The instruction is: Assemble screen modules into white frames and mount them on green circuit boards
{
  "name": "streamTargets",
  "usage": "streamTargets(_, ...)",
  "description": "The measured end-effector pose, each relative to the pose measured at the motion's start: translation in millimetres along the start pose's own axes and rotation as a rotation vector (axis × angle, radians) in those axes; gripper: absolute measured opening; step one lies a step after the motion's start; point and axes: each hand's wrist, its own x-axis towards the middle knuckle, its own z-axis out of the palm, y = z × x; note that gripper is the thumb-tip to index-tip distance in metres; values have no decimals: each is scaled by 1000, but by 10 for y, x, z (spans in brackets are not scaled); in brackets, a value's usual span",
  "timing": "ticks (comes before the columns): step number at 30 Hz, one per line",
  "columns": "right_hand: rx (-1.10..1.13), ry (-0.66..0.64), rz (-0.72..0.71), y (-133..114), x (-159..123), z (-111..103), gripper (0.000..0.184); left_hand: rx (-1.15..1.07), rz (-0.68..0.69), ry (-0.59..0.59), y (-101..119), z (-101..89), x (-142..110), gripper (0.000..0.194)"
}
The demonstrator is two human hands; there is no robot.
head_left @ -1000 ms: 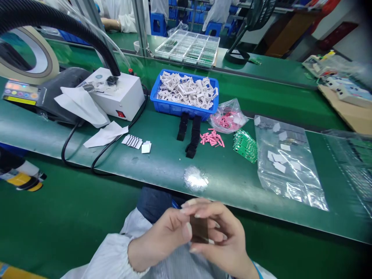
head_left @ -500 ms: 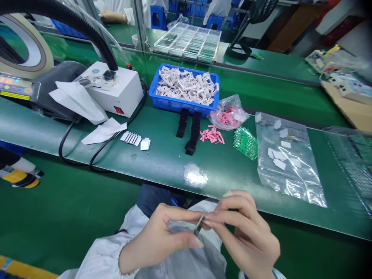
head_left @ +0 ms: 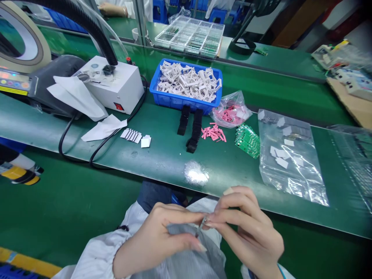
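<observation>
Above my lap, in front of the bench edge, my left hand [head_left: 162, 236] holds a small thin plate [head_left: 200, 226] between thumb and index finger. It is seen nearly edge-on and looks grey, so its kind is unclear. The fingertips of my right hand [head_left: 247, 228] pinch its upper end, with the other fingers curled. On the bench beyond lie a patch of small clear film pieces [head_left: 196, 173], a row of white squares with dark edges [head_left: 131, 135], and a small pile of similar squares [head_left: 145, 141].
A blue bin [head_left: 186, 101] of white plastic parts stands at the back. Near it lie black strips [head_left: 195, 131], pink strips [head_left: 214, 133], green circuit boards [head_left: 248, 141] and a clear bag [head_left: 293, 182]. A white box [head_left: 116, 87] with a hose and cable stands left.
Both hands stay together on the thin plate, which has tilted slightly. My view has shifted a little, so the bench items sit slightly higher.
</observation>
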Motion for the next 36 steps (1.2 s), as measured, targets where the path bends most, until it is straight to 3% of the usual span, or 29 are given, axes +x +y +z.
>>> streamTargets(7, 42, -35, 25, 26, -40, 39, 10, 70, 8, 4, -3, 26, -13, 44)
streamTargets(9, -25, -18, 6, -4, -74, 60, 11, 29, -17, 67, -46, 35, 4, 37)
streamTargets(12, -35, 31, 49, -2, -114, 105, 10, -237, -75, 216, -122, 9, 50, 25)
streamTargets(15, 12, 79, 272, 173, -109, 201, 12, -434, -113, 362, -153, -66, 90, 26)
streamTargets(17, -103, 85, 366, 377, -88, 311, 17, -428, -122, 420, -147, -114, 99, 29)
streamTargets(21, -360, 130, 352, 718, -82, 559, 12, -384, -121, 408, -129, -149, 85, 33)
streamTargets(24, -454, 101, 226, 771, -124, 636, 13, -293, -101, 410, -118, -146, 80, 29)
streamTargets(28, -459, -3, 56, 664, -130, 512, 18, 47, 13, 456, -78, -159, 91, 25)
streamTargets(34, -81, -99, 34, 381, 76, 155, 35, 492, 195, 434, -80, -173, 103, 67)
streamTargets(36, -72, -139, 5, 332, 146, 102, 42, 624, 278, 409, -95, -174, 131, 73)
